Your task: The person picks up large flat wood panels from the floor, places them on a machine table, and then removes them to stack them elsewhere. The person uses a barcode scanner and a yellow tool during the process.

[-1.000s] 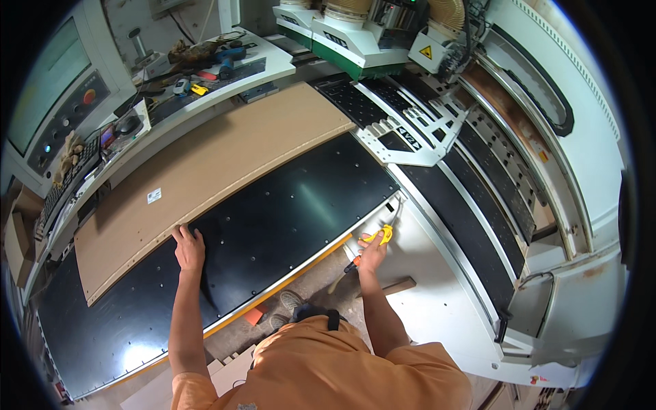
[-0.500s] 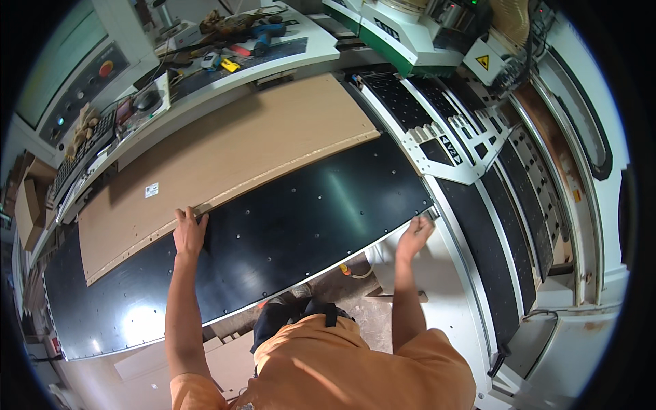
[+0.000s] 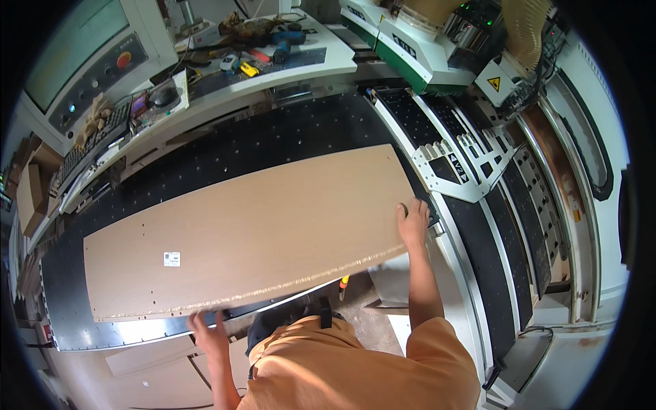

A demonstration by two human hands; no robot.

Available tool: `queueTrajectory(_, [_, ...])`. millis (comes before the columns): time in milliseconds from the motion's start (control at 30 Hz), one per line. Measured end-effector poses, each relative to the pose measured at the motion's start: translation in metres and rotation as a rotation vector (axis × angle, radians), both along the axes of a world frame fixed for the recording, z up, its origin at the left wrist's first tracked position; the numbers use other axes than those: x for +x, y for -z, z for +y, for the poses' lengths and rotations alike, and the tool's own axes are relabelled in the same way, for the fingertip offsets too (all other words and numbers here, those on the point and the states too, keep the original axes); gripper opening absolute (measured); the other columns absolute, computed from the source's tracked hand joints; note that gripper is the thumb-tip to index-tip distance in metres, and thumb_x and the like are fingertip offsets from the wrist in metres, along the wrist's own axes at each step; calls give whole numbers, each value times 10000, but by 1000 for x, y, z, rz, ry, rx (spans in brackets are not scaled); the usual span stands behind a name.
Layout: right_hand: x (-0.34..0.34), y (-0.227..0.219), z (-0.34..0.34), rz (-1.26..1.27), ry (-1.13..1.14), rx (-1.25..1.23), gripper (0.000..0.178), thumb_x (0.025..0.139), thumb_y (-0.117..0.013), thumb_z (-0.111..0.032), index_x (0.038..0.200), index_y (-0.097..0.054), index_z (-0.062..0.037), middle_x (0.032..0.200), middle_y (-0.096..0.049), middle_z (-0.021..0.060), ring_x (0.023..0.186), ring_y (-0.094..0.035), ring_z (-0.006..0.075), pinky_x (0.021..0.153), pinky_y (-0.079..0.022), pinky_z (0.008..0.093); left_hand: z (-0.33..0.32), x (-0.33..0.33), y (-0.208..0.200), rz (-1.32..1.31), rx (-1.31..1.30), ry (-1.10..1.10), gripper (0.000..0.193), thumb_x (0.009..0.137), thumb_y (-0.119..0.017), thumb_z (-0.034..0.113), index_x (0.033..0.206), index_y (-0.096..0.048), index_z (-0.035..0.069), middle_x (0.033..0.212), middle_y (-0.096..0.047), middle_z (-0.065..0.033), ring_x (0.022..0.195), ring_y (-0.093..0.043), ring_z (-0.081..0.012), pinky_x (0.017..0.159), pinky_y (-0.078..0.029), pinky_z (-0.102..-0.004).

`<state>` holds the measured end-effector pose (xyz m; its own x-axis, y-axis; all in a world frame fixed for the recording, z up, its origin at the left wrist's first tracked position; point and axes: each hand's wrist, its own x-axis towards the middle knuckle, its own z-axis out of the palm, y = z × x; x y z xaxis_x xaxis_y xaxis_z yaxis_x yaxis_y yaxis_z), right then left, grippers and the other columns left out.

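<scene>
A long tan wood panel (image 3: 273, 219) lies over the black perforated table (image 3: 273, 130), its near edge showing a rough, pale core. Small drilled holes mark its left end, and a white label (image 3: 172, 259) is stuck near there. At the panel's near edge, left of my body, my left hand (image 3: 212, 336) has its fingertips on the edge with the fingers bent. My right hand (image 3: 414, 224) grips the panel's right end near its front corner, thumb over the top. The fingers' undersides are hidden.
A white bench (image 3: 273, 75) behind holds a blue tool (image 3: 288, 44), a yellow tape measure (image 3: 249, 69) and a keyboard (image 3: 109, 133). A control panel with a red button (image 3: 124, 60) stands far left. At the right are a white bracket (image 3: 471, 186) and a green-edged machine head (image 3: 437, 83).
The panel has slid toward me and now covers the table's near part, baring its far part. My left hand came nearer with it; my right hand moved onto the panel's right end.
</scene>
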<state>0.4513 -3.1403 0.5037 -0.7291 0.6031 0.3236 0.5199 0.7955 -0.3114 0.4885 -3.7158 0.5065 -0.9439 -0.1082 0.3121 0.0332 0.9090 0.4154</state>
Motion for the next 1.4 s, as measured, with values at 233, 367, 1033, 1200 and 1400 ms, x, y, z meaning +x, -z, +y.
queueTrajectory(233, [99,8,-29,-25,120,-7,477,869,-663,-331,1159,-540,28,1142,-529,264,1108,-476,458,964,-390,524,-42,81,12,-472,1070,-808,617,954,-468,611,1047,-586,13,805,-664,-87,492,-400,-101,420,-267,-260])
queueTrajectory(367, [157,0,-28,-79,158,-593,598,859,-684,-415,1183,-557,71,1102,-614,291,1030,-592,424,923,-459,462,-40,87,17,-172,1412,-865,610,952,-532,541,1226,-564,-2,1033,-662,-80,660,-546,-128,512,-409,-260])
queueTrajectory(1033, [75,-64,-101,-151,-596,-965,447,1020,-497,-318,1150,-622,91,1065,-681,116,941,-615,170,847,-474,314,-55,385,1,671,1668,-1290,395,990,-525,402,1139,-629,52,968,-682,-43,801,-665,-149,641,-551,-292])
queueTrajectory(1200, [28,-64,-211,-250,-789,-1083,502,1048,-423,-362,1208,-591,83,1085,-669,118,936,-609,186,844,-470,313,-42,472,4,534,1558,-1463,324,960,-515,474,914,-615,168,560,-526,89,350,-384,-39,322,-226,-221])
queueTrajectory(1400, [44,-50,-396,-410,-1158,-905,544,1035,-443,-411,1168,-614,88,1033,-680,113,921,-612,184,833,-477,317,-42,595,38,946,1595,-1721,372,926,-566,487,965,-629,122,708,-590,22,455,-456,-69,359,-238,-241])
